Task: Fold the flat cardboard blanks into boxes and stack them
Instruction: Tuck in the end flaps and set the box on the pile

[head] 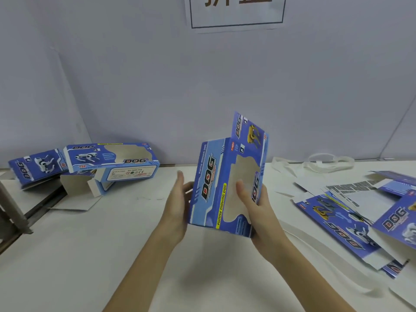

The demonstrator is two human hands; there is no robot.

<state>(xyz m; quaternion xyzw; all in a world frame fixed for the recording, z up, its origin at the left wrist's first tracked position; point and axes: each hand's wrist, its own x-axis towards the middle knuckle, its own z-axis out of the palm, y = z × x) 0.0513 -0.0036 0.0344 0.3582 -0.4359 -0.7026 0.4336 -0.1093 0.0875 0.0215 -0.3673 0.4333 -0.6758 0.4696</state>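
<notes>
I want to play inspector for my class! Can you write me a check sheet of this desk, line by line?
Surface: white table, plain covering.
Job's things: blue box held upright, top flap open; folded boxes lying far left; flat blanks piled right.
Clutter: white straps at back right.
Hands: left hand flat against the box's side; right hand grips its front, thumb across the window.
Cables: nothing seen.
Surroundings: pale wall, paper sign above; dark frame at left edge.
</notes>
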